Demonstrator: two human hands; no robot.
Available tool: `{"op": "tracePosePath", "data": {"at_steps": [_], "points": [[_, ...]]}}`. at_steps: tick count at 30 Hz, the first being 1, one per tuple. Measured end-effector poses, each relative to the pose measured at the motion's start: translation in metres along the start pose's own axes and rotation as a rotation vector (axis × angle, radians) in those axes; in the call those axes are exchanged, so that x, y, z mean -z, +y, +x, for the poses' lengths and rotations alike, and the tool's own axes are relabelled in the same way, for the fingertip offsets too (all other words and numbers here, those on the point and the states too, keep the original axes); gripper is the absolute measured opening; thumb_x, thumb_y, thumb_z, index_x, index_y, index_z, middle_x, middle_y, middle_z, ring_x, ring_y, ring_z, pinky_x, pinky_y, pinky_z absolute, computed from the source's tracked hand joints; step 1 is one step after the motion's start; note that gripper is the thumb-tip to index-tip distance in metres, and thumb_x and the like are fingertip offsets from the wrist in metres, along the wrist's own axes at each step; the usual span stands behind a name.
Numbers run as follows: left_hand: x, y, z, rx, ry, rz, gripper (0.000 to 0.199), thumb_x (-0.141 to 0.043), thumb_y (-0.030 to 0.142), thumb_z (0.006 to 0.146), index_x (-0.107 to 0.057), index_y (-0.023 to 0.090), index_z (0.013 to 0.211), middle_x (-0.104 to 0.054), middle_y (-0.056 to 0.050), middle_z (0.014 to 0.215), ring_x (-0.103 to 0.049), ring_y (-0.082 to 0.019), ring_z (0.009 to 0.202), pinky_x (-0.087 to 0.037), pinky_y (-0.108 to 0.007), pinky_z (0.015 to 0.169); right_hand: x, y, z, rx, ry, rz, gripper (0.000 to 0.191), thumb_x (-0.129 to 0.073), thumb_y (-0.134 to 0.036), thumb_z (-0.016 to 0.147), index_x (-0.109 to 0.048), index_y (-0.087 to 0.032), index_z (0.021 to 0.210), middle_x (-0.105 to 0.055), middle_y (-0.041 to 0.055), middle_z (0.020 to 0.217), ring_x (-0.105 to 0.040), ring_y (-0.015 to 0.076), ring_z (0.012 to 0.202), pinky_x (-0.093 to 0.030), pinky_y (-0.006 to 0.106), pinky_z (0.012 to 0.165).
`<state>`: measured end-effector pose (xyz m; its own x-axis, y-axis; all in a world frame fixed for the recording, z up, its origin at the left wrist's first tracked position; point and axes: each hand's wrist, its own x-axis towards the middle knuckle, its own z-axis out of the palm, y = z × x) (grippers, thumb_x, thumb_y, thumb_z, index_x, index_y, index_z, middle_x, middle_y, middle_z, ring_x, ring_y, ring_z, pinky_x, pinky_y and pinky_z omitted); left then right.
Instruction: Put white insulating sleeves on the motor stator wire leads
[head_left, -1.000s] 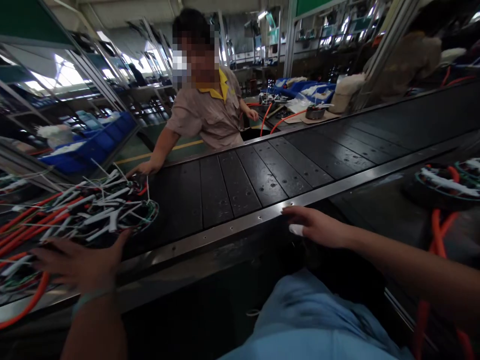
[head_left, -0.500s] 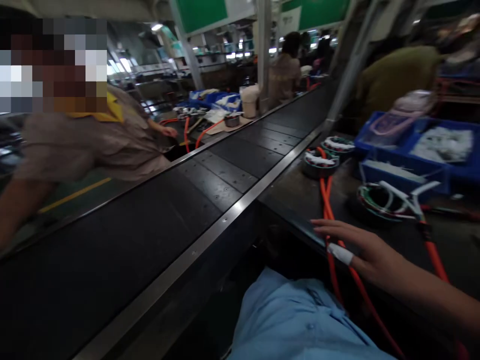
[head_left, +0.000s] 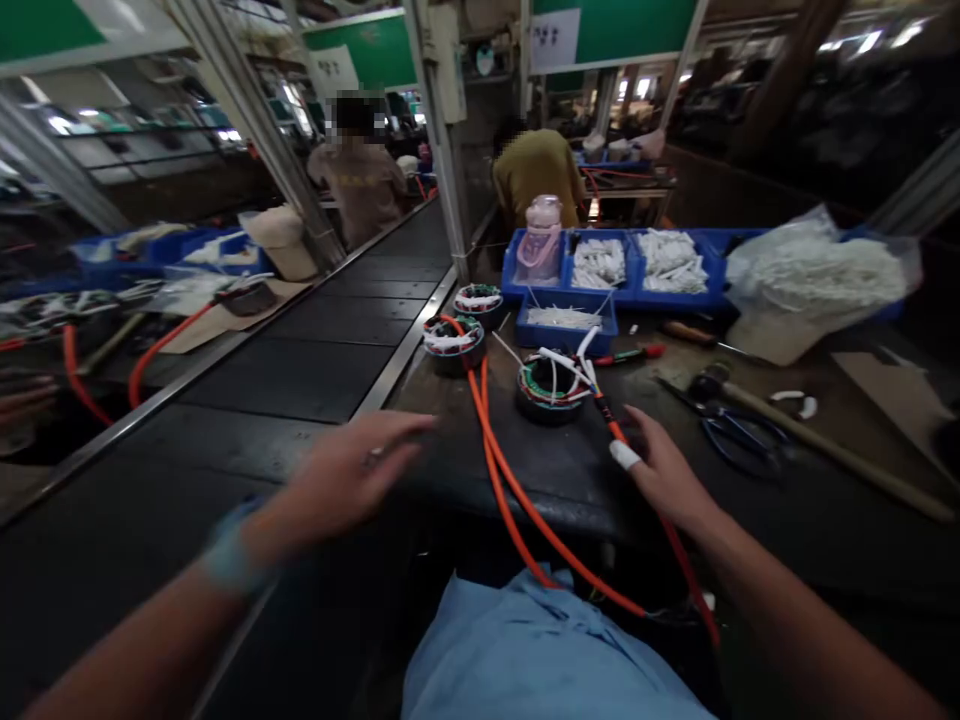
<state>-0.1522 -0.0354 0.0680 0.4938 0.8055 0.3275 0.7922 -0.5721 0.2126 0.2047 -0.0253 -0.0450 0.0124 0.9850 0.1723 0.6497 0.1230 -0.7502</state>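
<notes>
My left hand point(head_left: 360, 465), blurred by motion, is held over the conveyor's near edge with thumb and fingers apart and nothing in it. A blue band circles that wrist. White wrapping covers the thumb tip of my right hand point(head_left: 664, 470), which is at an orange cable point(head_left: 616, 430); thumb and fingers are apart around it, and a firm grip does not show. The cable leads from a wound motor stator point(head_left: 551, 388) with white sleeved leads, lying on the bench. Left of it are two more stators, one nearer point(head_left: 454, 345) and one behind point(head_left: 478, 305), beside crossing orange cables point(head_left: 499, 455).
The dark conveyor point(head_left: 300, 375) with its metal rail runs along the left. Blue bins point(head_left: 634, 290) hold white pieces and a pink bottle point(head_left: 541, 245). Pliers point(head_left: 739, 435), a hammer point(head_left: 810, 435), a screwdriver point(head_left: 690, 332) and a filled bag point(head_left: 821, 275) lie right. Co-workers sit beyond.
The view has swung right toward the bench. My left hand has come into view over the conveyor. My right hand has moved from the bench edge to the cable of the nearest stator.
</notes>
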Motion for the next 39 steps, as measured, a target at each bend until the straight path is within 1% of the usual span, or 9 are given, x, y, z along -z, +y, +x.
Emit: {"op": "tracePosePath", "data": {"at_steps": [3, 6, 9, 16, 22, 31, 34, 37, 39], "points": [[-0.059, 0.043, 0.084, -0.314, -0.131, 0.019, 0.040, -0.059, 0.029, 0.082, -0.052, 0.015, 0.119, -0.059, -0.008, 0.116, -0.052, -0.023, 0.110, -0.040, -0.039, 0.098, -0.009, -0.009, 0.011, -0.040, -0.040, 0.039, 0.055, -0.045, -0.030, 0.085, -0.032, -0.020, 0.138, -0.058, 0.0116, 0.119, -0.060, 0.0238, 0.102, -0.047, 0.042, 0.089], [-0.112, 0.072, 0.138, -0.192, -0.127, 0.114, 0.044, -0.068, 0.038, 0.074, -0.056, 0.010, 0.106, -0.064, -0.013, 0.099, -0.057, -0.029, 0.097, -0.043, -0.042, 0.088, -0.005, -0.019, 0.027, -0.041, -0.024, -0.026, 0.047, -0.041, -0.022, 0.084, -0.044, -0.016, 0.130, -0.059, 0.0126, 0.120, -0.057, 0.0250, 0.109, -0.045, 0.042, 0.092], [-0.140, 0.075, 0.146, -0.145, -0.149, 0.102, 0.032, -0.063, 0.033, 0.078, -0.057, 0.013, 0.103, -0.065, -0.010, 0.089, -0.060, -0.026, 0.084, -0.045, -0.038, 0.073, 0.009, -0.020, 0.039, 0.073, -0.051, -0.119, 0.048, -0.042, -0.014, 0.079, -0.049, -0.018, 0.126, -0.060, 0.0095, 0.121, -0.057, 0.0235, 0.109, -0.044, 0.039, 0.093], [-0.145, 0.067, 0.102, -0.255, -0.096, 0.016, 0.037, -0.051, 0.031, 0.086, -0.049, 0.015, 0.119, -0.062, -0.008, 0.086, -0.057, -0.023, 0.081, -0.042, -0.038, 0.072, 0.009, 0.009, 0.033, 0.092, -0.330, -0.328, 0.049, -0.042, -0.011, 0.080, -0.046, -0.022, 0.128, -0.065, 0.0076, 0.114, -0.064, 0.0220, 0.096, -0.047, 0.031, 0.080], [-0.154, 0.066, 0.098, -0.285, 0.114, -0.109, 0.033, -0.049, 0.030, 0.089, -0.048, 0.016, 0.119, -0.064, -0.007, 0.093, -0.057, -0.020, 0.082, -0.043, -0.036, 0.077, 0.005, 0.006, 0.030, 0.057, -0.371, -0.419, 0.049, -0.040, -0.015, 0.083, -0.040, -0.021, 0.131, -0.065, 0.0110, 0.112, -0.065, 0.0234, 0.089, -0.046, 0.030, 0.074], [-0.152, 0.069, 0.103, -0.335, 0.084, 0.095, 0.032, -0.050, 0.038, 0.088, -0.056, 0.018, 0.112, -0.062, -0.006, 0.086, -0.055, -0.022, 0.082, -0.041, -0.038, 0.075, 0.011, 0.003, 0.033, 0.102, -0.377, -0.183, 0.039, -0.042, -0.024, 0.085, -0.048, -0.019, 0.123, -0.066, 0.0097, 0.105, -0.063, 0.0216, 0.090, -0.046, 0.031, 0.077], [-0.157, 0.071, 0.102, -0.299, 0.131, 0.133, 0.029, -0.051, 0.038, 0.088, -0.058, 0.019, 0.108, -0.059, -0.004, 0.073, -0.053, -0.020, 0.070, -0.039, -0.035, 0.065, 0.046, 0.017, 0.062, 0.158, -0.122, -0.017, 0.027, -0.049, -0.030, 0.083, -0.059, -0.020, 0.106, -0.066, 0.0059, 0.101, -0.061, 0.0191, 0.092, -0.046, 0.031, 0.082], [-0.164, 0.075, 0.102, -0.274, 0.187, 0.148, 0.023, -0.051, 0.032, 0.088, -0.059, 0.019, 0.105, -0.057, -0.002, 0.068, -0.051, -0.019, 0.064, -0.035, -0.033, 0.061, 0.113, 0.042, 0.109, 0.004, 0.560, -0.164, 0.026, -0.052, -0.024, 0.078, -0.059, -0.016, 0.101, -0.064, 0.0080, 0.097, -0.060, 0.0198, 0.087, -0.047, 0.033, 0.078], [-0.166, 0.079, 0.102, -0.272, 0.221, 0.150, 0.022, -0.052, 0.031, 0.087, -0.059, 0.019, 0.105, -0.057, -0.001, 0.068, -0.051, -0.018, 0.063, -0.035, -0.033, 0.061, 0.159, 0.062, 0.138, -0.125, 0.841, -0.392, 0.035, -0.051, -0.017, 0.076, -0.055, -0.012, 0.110, -0.061, 0.0115, 0.101, -0.059, 0.0212, 0.089, -0.045, 0.036, 0.079]]}}
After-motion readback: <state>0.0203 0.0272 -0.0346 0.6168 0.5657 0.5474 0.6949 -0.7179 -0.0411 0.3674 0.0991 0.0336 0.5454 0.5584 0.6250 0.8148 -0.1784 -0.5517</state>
